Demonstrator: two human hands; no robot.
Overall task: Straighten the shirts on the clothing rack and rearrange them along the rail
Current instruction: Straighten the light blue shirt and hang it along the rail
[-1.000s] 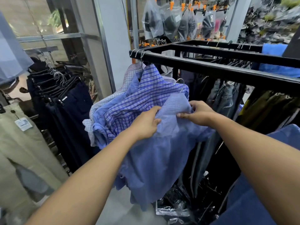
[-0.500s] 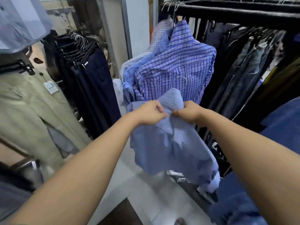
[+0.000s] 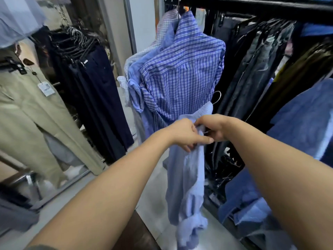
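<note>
- We are holding the pale blue shirt off the rail, in front of us and lower than the checked shirt. It is hanging limp from our hands towards the floor, with a cuff bunching at the bottom.
- Our left hand is gripping the cloth near the collar, fingers curled under and thumb lying across the fabric.
- Our right hand is touching the left one, its fingers curled in at the same spot. They seem to be pinching a thin wire of the hanger, though blur is making that hard to settle.
- The hanger hook is sticking up just above the collar, touching nothing.
- The blue checked shirt is hanging from the black rail right behind, with a plain blue shirt and a pale checked shirt pressing against its left side.
- Dark jeans are hanging to the right, and a blue denim garment is hanging nearer us.
- Navy trousers and khaki trousers carrying a tag are hanging well apart on the left.
</note>
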